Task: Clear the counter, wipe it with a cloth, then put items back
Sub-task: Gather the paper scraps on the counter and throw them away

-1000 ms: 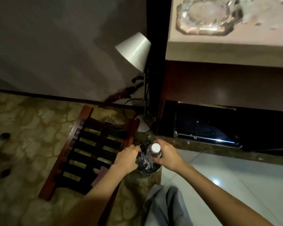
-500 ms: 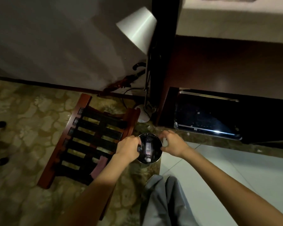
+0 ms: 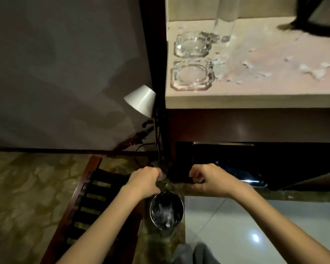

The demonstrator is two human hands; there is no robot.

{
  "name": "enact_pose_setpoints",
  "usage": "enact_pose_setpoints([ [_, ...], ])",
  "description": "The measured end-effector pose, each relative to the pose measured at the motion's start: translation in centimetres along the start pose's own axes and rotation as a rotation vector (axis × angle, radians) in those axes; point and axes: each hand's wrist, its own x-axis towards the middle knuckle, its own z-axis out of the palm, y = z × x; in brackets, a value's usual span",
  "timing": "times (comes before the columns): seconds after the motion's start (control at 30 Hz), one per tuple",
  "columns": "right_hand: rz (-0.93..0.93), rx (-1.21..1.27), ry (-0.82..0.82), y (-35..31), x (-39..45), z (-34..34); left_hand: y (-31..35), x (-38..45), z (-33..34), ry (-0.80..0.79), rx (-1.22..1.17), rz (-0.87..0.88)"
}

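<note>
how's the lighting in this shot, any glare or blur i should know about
Head view: the counter is brightly lit while the floor area around the bin is dim; a glare spot sits on the white floor tile; the left hand and right hand look slightly soft; wide-angle distortion bends straight edges; the tall glass is streaked and blurred.

No text, label, brand, number or sign is legible anywhere in the dim view, including on the counter [image 3: 255,101].
</note>
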Motion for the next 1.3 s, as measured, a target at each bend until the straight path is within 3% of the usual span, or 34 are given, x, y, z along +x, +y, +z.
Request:
enact_pose_setpoints([
  [0.37,-0.011,-0.120,0.189,-0.6,-8.6,-10.8,12.0,-1.9,-11.2,0.057,0.213,0.338],
  [0.67,-0.008,-0.088,0.350,6.5,-15.4,-20.8,24.8,0.8,-18.2,0.188,0.273,0.528],
  [1.0,0.094,-0.100,0.351,18.7,-20.5,-32.0,40.9,8.1,-22.0,0.148,0.084,0.544],
  [1.3,0.122,-0.072,0.385,25.1,-19.9,-36.6,46.7,12.9,-24.1,0.185,0.169,0.541],
])
